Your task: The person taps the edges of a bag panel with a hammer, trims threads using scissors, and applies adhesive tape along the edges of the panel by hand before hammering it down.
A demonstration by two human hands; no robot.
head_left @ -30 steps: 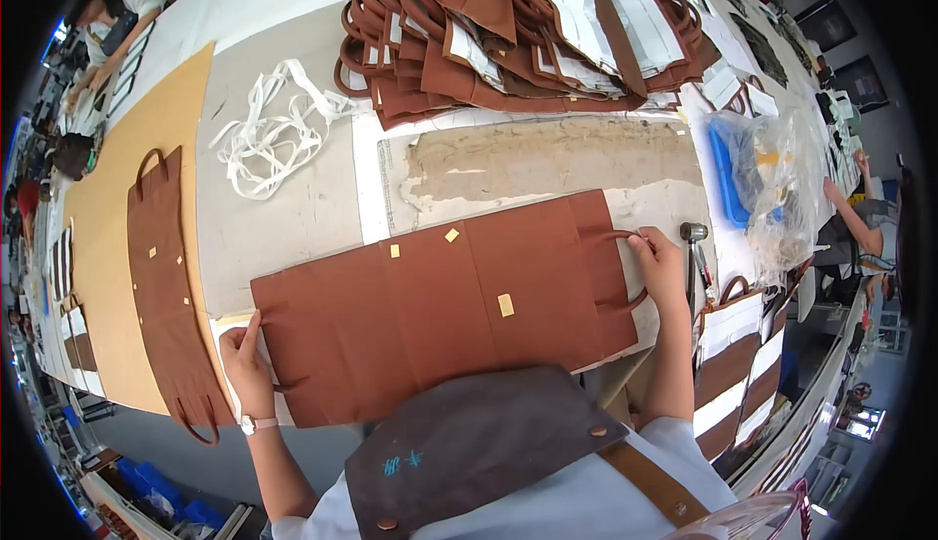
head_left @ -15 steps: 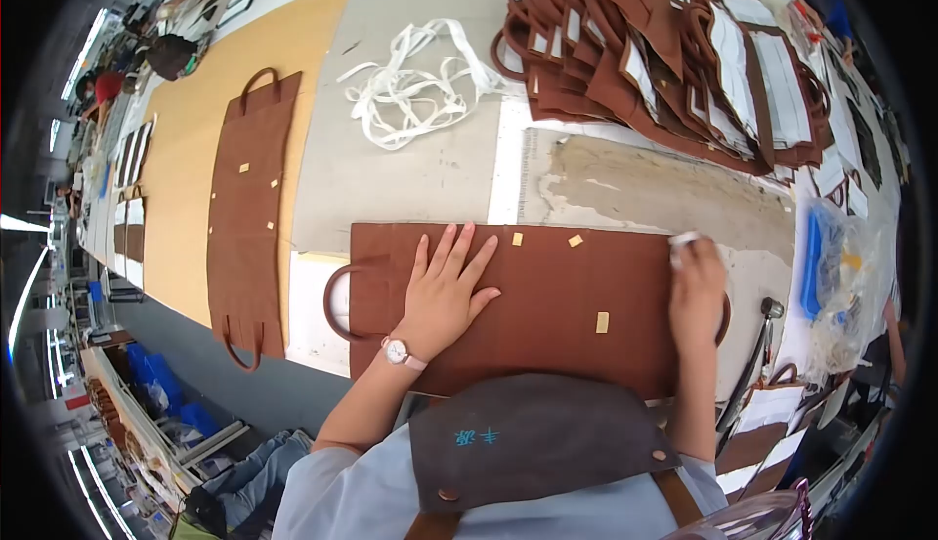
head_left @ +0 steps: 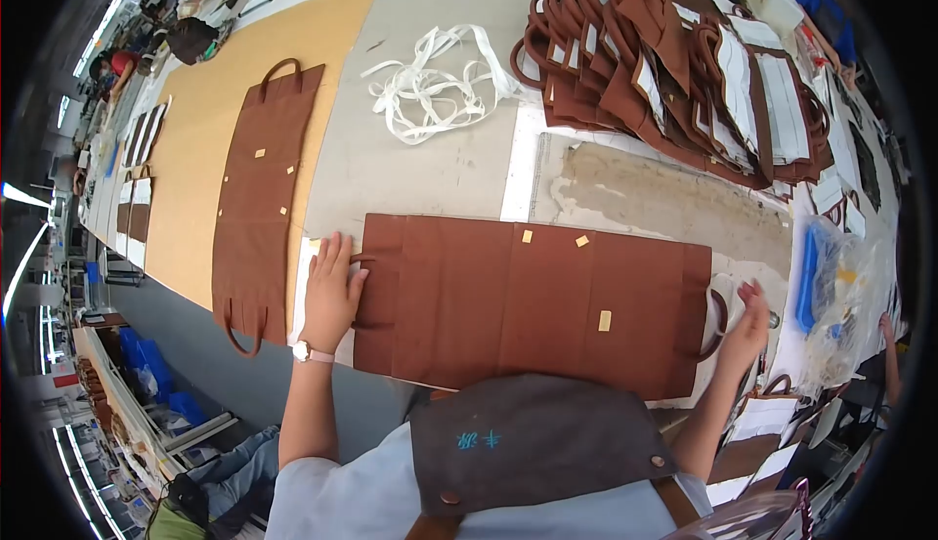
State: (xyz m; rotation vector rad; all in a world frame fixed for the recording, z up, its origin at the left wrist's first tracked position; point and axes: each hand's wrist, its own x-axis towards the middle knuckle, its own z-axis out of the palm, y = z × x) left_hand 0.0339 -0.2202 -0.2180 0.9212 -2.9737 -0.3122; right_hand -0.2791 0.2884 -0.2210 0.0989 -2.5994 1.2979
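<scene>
A flat brown bag panel (head_left: pixel 449 296) lies crosswise before me, with small yellow tabs (head_left: pixel 605 321) stuck on it and a handle at each short end. My left hand (head_left: pixel 332 291) rests at its left end, over the left handle, with fingers stretched out. Off the right end, beside the right handle (head_left: pixel 718 325), my right hand (head_left: pixel 746 330) is raised with its fingers loosely apart; I make out nothing held in it. A crumpled white piece (head_left: pixel 723 291), possibly cloth, sits by that handle, between it and my right hand.
A second brown bag panel (head_left: pixel 259 188) lies to the left on tan board (head_left: pixel 186 203). White tape (head_left: pixel 430 90) is tangled at the back. Brown bag pieces (head_left: pixel 625 61) are piled at the back right. Plastic bags (head_left: pixel 835 296) lie far right. Other people work at the far left.
My left hand has slid left off the panel's face to its left handle. My right hand has moved right, off the panel, and the white piece is apart from it.
</scene>
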